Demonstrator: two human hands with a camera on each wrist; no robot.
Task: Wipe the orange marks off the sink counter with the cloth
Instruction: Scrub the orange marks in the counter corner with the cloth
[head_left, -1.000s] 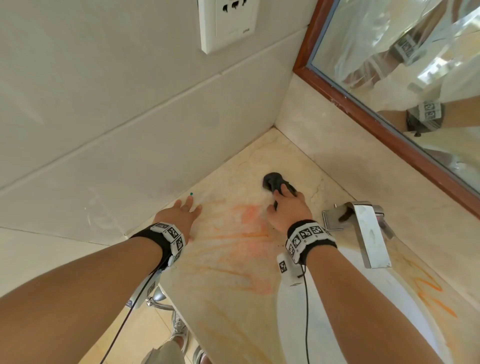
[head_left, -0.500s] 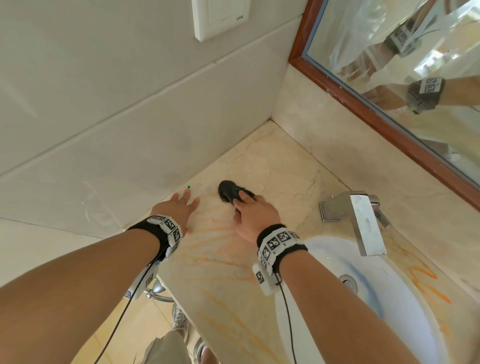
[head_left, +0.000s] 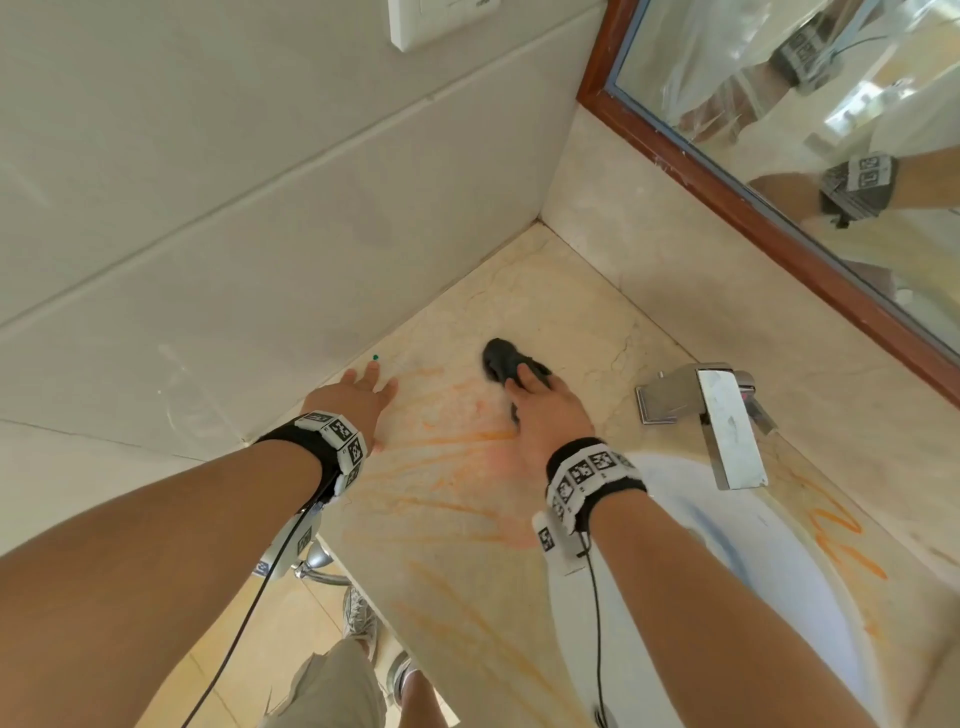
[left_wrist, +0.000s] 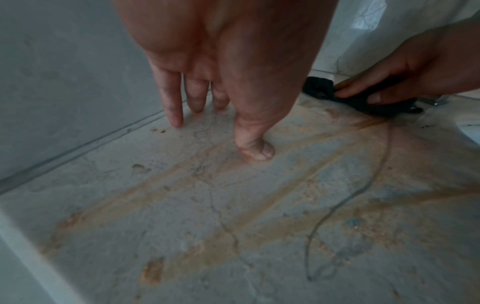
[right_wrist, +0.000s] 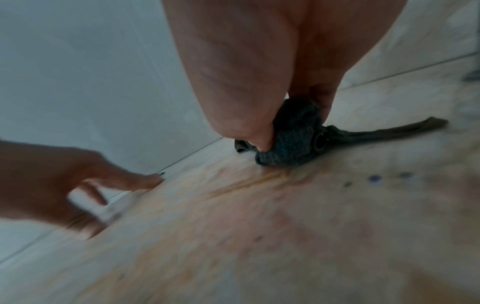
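Note:
My right hand (head_left: 540, 410) presses a dark grey cloth (head_left: 498, 356) onto the beige marble sink counter (head_left: 571, 291), near the back corner. In the right wrist view the thumb (right_wrist: 249, 123) and fingers pinch the bunched cloth (right_wrist: 296, 139), and a tail of it trails right. Smeared orange marks (head_left: 457, 441) cover the counter between both hands and run toward the front edge. My left hand (head_left: 358, 397) lies flat on the counter by the left wall, fingers straight (left_wrist: 171, 102), holding nothing. The left wrist view shows the cloth (left_wrist: 319, 88) under the right fingers.
A chrome faucet (head_left: 727, 421) stands right of my right hand, over the white basin (head_left: 727, 597). More orange scribbles (head_left: 836, 530) lie right of the basin. A wood-framed mirror (head_left: 831, 156) lines the back wall, and a wall socket (head_left: 441, 15) sits high on the left wall.
My right hand swept the cloth left toward my left hand, then back to the right and farther from me. The left hand stayed planted by the wall.

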